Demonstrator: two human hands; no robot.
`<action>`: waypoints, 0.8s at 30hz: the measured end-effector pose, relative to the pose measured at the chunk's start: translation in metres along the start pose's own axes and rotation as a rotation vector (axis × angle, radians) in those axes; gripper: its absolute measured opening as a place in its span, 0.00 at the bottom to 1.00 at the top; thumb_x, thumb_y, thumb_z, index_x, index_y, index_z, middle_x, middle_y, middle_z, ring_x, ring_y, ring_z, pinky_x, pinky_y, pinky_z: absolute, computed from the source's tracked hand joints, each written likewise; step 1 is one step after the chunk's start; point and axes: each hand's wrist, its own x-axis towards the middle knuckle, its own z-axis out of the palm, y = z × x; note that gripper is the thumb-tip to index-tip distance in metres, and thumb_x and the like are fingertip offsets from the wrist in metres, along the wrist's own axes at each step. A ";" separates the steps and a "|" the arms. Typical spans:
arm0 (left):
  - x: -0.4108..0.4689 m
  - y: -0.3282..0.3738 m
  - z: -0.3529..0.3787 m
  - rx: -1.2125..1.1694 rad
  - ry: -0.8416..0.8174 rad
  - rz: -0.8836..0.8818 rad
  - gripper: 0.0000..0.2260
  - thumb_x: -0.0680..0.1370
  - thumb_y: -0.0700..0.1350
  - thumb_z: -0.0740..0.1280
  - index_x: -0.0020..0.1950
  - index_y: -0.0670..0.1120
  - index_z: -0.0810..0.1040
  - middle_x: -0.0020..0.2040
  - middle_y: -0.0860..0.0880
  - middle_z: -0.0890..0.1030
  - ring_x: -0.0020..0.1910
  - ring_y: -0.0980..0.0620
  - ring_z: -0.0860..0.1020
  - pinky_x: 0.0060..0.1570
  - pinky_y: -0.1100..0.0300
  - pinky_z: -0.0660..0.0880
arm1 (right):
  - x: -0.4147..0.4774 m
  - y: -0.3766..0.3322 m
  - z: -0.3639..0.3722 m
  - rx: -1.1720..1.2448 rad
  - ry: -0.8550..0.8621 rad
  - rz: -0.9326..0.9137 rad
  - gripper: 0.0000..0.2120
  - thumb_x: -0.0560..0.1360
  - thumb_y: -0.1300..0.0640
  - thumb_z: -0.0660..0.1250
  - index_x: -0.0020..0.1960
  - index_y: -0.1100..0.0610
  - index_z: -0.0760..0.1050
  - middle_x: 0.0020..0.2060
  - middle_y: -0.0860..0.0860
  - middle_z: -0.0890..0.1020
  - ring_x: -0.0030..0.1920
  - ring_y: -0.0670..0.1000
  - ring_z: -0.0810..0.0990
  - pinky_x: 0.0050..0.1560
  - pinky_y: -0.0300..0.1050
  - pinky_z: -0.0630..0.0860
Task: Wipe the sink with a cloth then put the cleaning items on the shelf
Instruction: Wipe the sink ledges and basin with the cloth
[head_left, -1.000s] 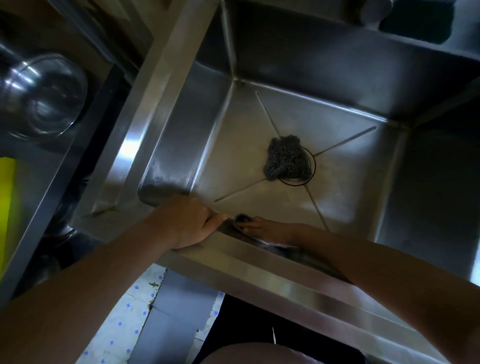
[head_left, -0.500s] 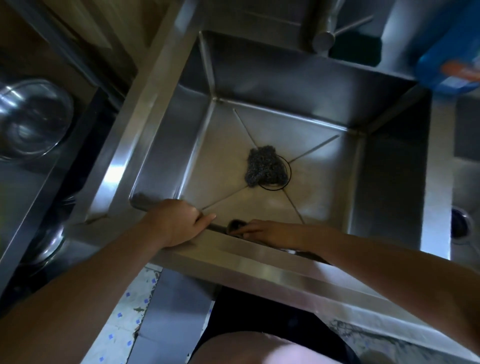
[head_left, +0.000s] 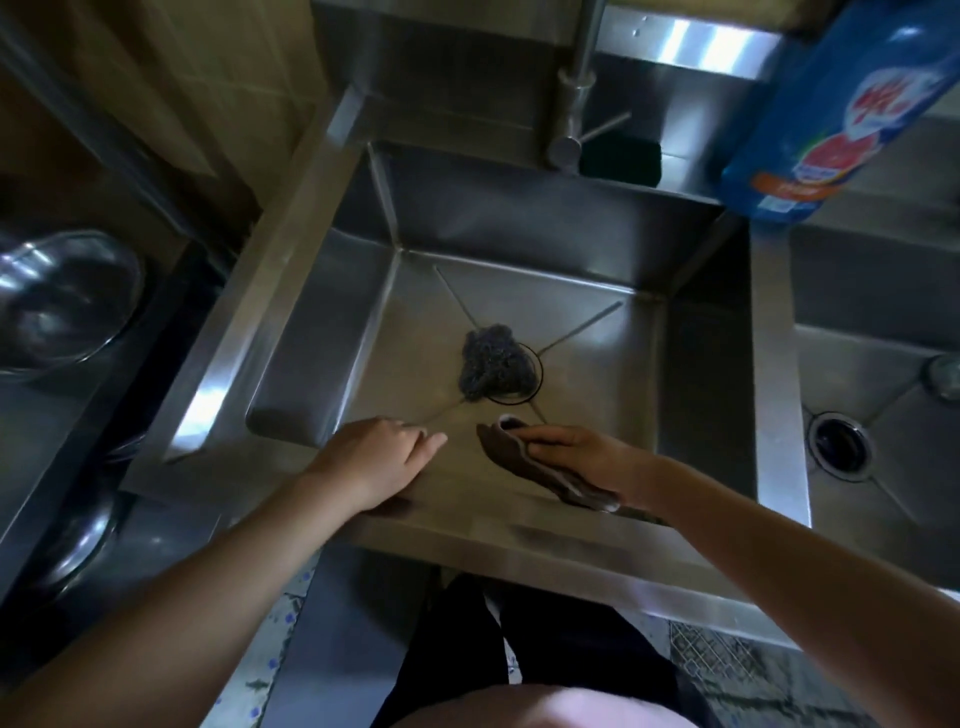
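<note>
The steel sink (head_left: 363, 291) fills the middle of the head view. A grey steel-wool scrubber (head_left: 493, 364) lies on its floor, half over the round drain. My right hand (head_left: 582, 457) presses a brown cloth (head_left: 524, 462) against the near inner wall of the sink, fingers laid flat over it. My left hand (head_left: 374, 457) rests on the near rim, fingers straight, holding nothing. A blue detergent bottle (head_left: 841, 104) stands at the back right corner of the sink.
A tap (head_left: 571, 98) rises behind the basin, with a dark green sponge (head_left: 621, 158) beside it. A second basin (head_left: 872, 395) with its own drain lies to the right. Steel bowls (head_left: 62, 301) sit on a rack at the left.
My right hand has risen along the near wall, and the brown cloth under it now shows. My left hand has straightened its fingers on the rim. The camera tilted up.
</note>
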 end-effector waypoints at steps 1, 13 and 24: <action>0.001 0.007 0.000 -0.032 -0.003 0.003 0.22 0.80 0.57 0.49 0.55 0.47 0.78 0.55 0.48 0.80 0.54 0.49 0.77 0.52 0.56 0.71 | -0.005 0.001 -0.004 0.014 0.001 0.009 0.14 0.79 0.57 0.61 0.62 0.44 0.71 0.51 0.48 0.79 0.42 0.40 0.76 0.43 0.28 0.71; 0.022 0.081 0.029 -0.017 0.000 0.084 0.35 0.71 0.63 0.35 0.49 0.50 0.78 0.48 0.52 0.80 0.51 0.52 0.76 0.52 0.58 0.69 | -0.018 0.052 -0.035 -0.172 -0.317 -0.068 0.16 0.79 0.53 0.60 0.66 0.42 0.70 0.65 0.47 0.72 0.60 0.46 0.73 0.66 0.43 0.68; 0.027 0.086 0.037 -0.040 -0.061 0.013 0.32 0.70 0.62 0.35 0.54 0.54 0.75 0.49 0.53 0.79 0.53 0.54 0.74 0.51 0.56 0.72 | 0.020 0.076 -0.011 -0.299 -0.447 -0.144 0.20 0.83 0.55 0.48 0.75 0.51 0.56 0.72 0.57 0.61 0.71 0.55 0.60 0.67 0.36 0.54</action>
